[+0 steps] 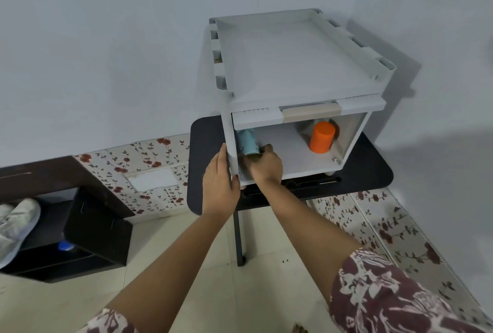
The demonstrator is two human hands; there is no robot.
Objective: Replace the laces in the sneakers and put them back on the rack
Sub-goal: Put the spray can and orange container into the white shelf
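We count two hands: the left hand [220, 186] and the right hand [264, 164], and two flowered sleeves, one [394, 298] at the right and one [112, 322] at the left. There is one white storage box [301, 66] on one black bench [368, 172], and inside the box we see two cylinders, one orange [322, 137] and one light blue [247, 142]. On one dark rack [98, 228] at the left we count two pale sneakers [16, 223], and lower in it one blue cap [66, 246].
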